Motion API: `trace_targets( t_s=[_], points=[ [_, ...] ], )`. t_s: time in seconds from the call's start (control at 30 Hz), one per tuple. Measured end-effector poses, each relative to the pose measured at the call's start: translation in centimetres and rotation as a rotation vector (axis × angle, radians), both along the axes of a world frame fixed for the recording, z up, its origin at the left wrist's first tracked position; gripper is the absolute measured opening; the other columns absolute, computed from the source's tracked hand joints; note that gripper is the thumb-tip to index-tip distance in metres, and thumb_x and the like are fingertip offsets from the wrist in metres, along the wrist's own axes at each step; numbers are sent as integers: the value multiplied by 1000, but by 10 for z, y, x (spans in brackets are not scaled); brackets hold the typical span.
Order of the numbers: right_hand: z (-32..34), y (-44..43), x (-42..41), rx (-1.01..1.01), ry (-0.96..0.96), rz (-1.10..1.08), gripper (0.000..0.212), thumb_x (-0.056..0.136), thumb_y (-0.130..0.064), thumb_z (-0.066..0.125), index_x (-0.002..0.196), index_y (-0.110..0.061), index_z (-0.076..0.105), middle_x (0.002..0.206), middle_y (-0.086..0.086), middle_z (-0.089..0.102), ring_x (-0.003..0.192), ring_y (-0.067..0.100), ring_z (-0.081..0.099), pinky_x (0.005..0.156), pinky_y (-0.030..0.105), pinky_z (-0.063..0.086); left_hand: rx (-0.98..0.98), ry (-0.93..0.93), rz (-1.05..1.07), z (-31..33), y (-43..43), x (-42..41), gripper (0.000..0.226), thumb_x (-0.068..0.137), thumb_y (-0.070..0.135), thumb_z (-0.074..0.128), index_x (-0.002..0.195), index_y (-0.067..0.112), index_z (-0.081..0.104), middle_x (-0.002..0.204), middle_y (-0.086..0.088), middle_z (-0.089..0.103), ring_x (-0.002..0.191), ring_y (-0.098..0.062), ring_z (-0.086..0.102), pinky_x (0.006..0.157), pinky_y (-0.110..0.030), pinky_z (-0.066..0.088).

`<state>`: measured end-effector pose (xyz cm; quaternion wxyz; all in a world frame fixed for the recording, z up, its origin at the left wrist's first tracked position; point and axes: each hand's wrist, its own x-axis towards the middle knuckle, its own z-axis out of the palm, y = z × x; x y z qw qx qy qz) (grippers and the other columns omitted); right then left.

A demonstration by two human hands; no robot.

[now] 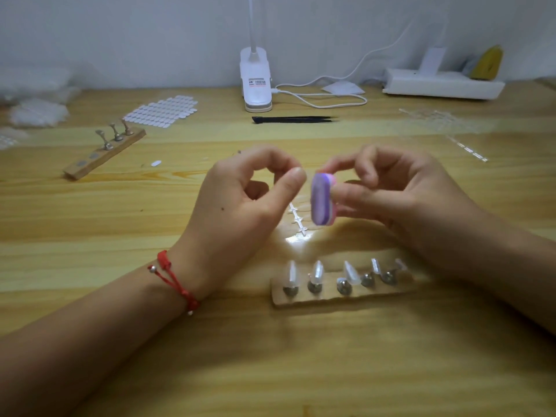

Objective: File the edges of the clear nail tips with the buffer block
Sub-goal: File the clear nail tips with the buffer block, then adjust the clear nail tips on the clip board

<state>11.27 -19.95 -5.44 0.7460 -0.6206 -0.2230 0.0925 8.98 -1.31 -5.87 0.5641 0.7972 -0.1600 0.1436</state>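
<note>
Above the pale wooden table [90, 371], your right hand [400, 188] pinches the purple-and-pink oval buffer block [321, 203] upright, while your left hand [240, 206] curls thumb to forefinger, perhaps on a clear nail tip too blurred to confirm. Five clear nail tips [349, 273] stand on the wooden holder strip [331, 299] just below.

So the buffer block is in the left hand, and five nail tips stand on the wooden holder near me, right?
Not quite. The head view shows the buffer block in the right hand, not the left hand. Five nail tips do stand on the wooden holder.
</note>
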Motion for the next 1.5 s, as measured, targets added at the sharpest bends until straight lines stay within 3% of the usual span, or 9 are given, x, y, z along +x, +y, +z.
trace_targets(
  t_s=[0.27, 0.4, 0.5, 0.6, 0.73, 0.8, 1.1, 1.4, 1.5],
  points=[
    [-3, 3, 0, 9, 7, -6, 26, 72, -11, 73, 63, -21, 52, 95, 2, 73, 80, 14, 71, 71, 23, 56, 41, -12, -33, 0, 1, -1, 16, 89, 10, 64, 75, 16, 59, 54, 16, 48, 37, -2, 32, 42, -7, 22],
    [3, -1, 7, 92, 78, -203, 18, 73, -9, 68, 74, -16, 52, 91, 1, 71, 83, 14, 70, 71, 26, 57, 205, -45, -166, -1, -4, -6, 12, 86, 11, 64, 75, 16, 62, 65, 12, 53, 41, -3, 37, 46, -6, 25],
    [4, -4, 11, 47, 169, -201, 16, 89, 1, 53, 89, -12, 62, 93, 8, 74, 74, 15, 64, 69, 26, 57, 75, 17, -89, -2, 0, -2, 14, 88, 15, 68, 75, 19, 65, 66, 7, 59, 42, -1, 37, 46, -9, 27],
    [1, 0, 8, -93, 192, -151, 32, 93, 3, 34, 92, -8, 64, 67, 5, 66, 60, 16, 48, 57, 21, 45, -69, 116, -27, -1, 3, 2, 11, 84, 19, 70, 74, 22, 68, 64, 11, 58, 41, 0, 39, 42, -10, 31],
    [2, 1, 0, -338, -24, -49, 12, 87, -33, 64, 86, -22, 69, 60, -8, 55, 56, 7, 45, 56, 14, 39, -156, 173, -56, 1, 0, 0, 9, 77, 32, 69, 75, 23, 72, 46, 18, 49, 37, 1, 36, 40, -7, 27],
    [3, 2, -3, -387, -112, -92, 13, 79, -35, 72, 83, -23, 71, 57, -13, 55, 55, 0, 47, 58, 9, 39, -163, 174, -69, 2, 0, 0, 12, 75, 33, 68, 76, 22, 72, 46, 18, 49, 39, 1, 37, 41, -7, 28],
    [1, 4, -3, -399, -123, -107, 20, 77, -38, 65, 82, -21, 74, 56, -10, 51, 55, 9, 42, 55, 16, 38, -68, 221, -132, 0, 0, -2, 11, 81, 22, 71, 72, 16, 69, 46, 19, 50, 40, 2, 38, 43, -7, 29],
    [3, 1, -2, -412, -103, 15, 18, 79, -36, 60, 75, -21, 70, 58, -10, 50, 55, 10, 41, 54, 17, 37, 304, -205, -41, 5, 3, -3, 21, 77, 28, 75, 96, 23, 70, 80, 9, 54, 48, -14, 48, 53, -13, 30],
    [2, 0, -1, -385, -89, 15, 17, 77, -36, 63, 74, -21, 71, 58, -9, 50, 55, 9, 41, 53, 18, 37, 296, -219, -18, 5, 3, -4, 19, 76, 28, 76, 94, 24, 73, 83, 6, 57, 51, -15, 49, 54, -13, 31]
  ],
)
